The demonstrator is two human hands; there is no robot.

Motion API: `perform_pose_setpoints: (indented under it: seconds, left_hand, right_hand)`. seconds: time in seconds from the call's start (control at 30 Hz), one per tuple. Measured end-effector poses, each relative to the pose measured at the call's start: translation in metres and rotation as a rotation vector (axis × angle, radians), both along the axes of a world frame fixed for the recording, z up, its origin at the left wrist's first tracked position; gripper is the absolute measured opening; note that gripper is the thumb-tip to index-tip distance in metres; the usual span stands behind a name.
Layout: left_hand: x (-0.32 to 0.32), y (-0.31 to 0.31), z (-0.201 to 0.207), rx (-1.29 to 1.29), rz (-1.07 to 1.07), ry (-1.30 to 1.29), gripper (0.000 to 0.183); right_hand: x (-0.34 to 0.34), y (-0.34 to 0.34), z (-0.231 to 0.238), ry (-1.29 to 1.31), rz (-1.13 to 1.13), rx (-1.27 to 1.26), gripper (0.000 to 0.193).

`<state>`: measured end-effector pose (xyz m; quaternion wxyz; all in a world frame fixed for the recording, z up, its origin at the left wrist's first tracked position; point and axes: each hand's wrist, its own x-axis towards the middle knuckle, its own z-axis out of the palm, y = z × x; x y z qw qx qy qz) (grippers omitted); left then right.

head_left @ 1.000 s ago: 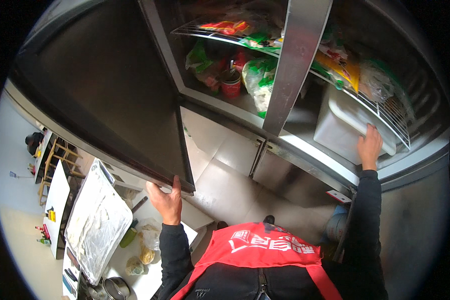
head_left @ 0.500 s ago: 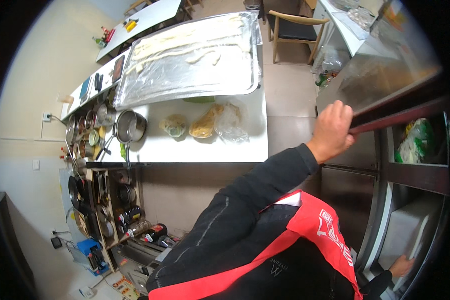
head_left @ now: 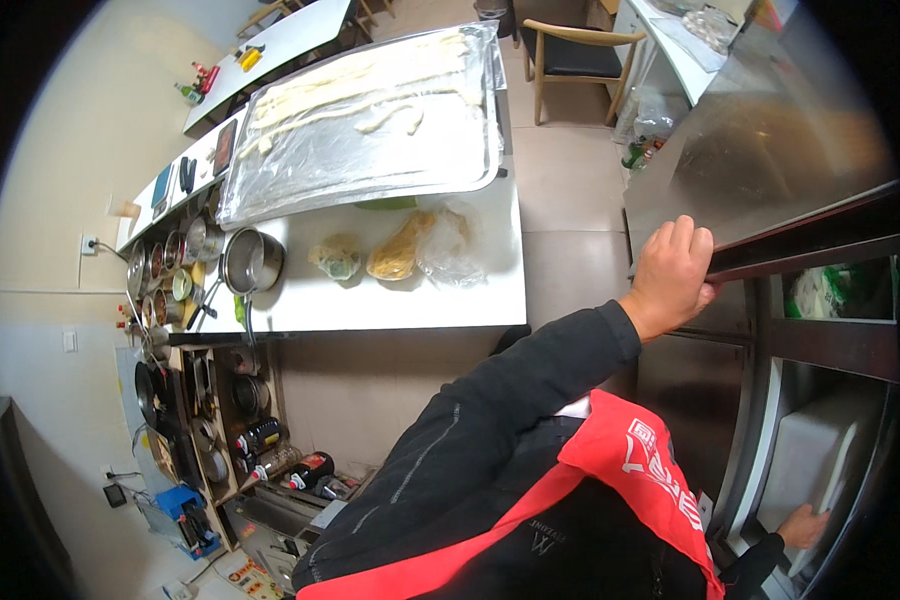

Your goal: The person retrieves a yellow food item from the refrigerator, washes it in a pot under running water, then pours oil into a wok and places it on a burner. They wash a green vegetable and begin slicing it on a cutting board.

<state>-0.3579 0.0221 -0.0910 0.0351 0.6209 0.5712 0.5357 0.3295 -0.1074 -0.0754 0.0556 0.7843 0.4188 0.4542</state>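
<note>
The left hand [head_left: 670, 275] gripped the edge of a brushed steel fridge door [head_left: 760, 150], fingers curled around it. The right hand [head_left: 802, 524] pressed flat, fingers spread, against a white plastic bin [head_left: 820, 460] low inside. Clear bags [head_left: 410, 250] lay on the white counter [head_left: 370, 300] beside a foil-wrapped tray [head_left: 370, 130].

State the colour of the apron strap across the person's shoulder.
Red, clearest in the head view, where the apron strap crosses the black jacket.

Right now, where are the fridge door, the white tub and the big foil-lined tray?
fridge door [head_left: 770, 150], head view, steel face.
white tub [head_left: 815, 455], head view, front side.
foil-lined tray [head_left: 370, 150], head view, bare foil middle.
</note>
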Motion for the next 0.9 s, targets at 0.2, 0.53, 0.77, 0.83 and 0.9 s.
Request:
perform_pose_setpoints:
  seconds: [0.2, 0.53, 0.77, 0.83, 0.9]
  left_hand:
    - [0.005, -0.001, 0.001, 0.017, -0.029, 0.02, 0.042]
    - [0.003, 0.012, -0.008, 0.074, -0.045, 0.133, 0.048]
    - [0.062, 0.04, -0.004, 0.131, -0.281, 0.183, 0.064]
    - [0.081, 0.051, -0.011, 0.14, -0.326, 0.196, 0.07]
    - [0.098, 0.066, -0.018, 0.192, -0.376, 0.199, 0.073]
  right_hand:
    - [-0.001, 0.001, -0.004, -0.058, 0.024, 0.006, 0.052]
    - [-0.12, -0.018, 0.009, 0.307, 0.321, 0.14, 0.054]
    - [-0.322, -0.137, -0.043, 1.379, 0.08, 0.436, 0.023]
    - [-0.352, -0.177, -0.036, 1.672, -0.164, 0.514, 0.018]
    - [-0.38, -0.204, -0.023, 1.407, -0.311, 0.524, 0.018]
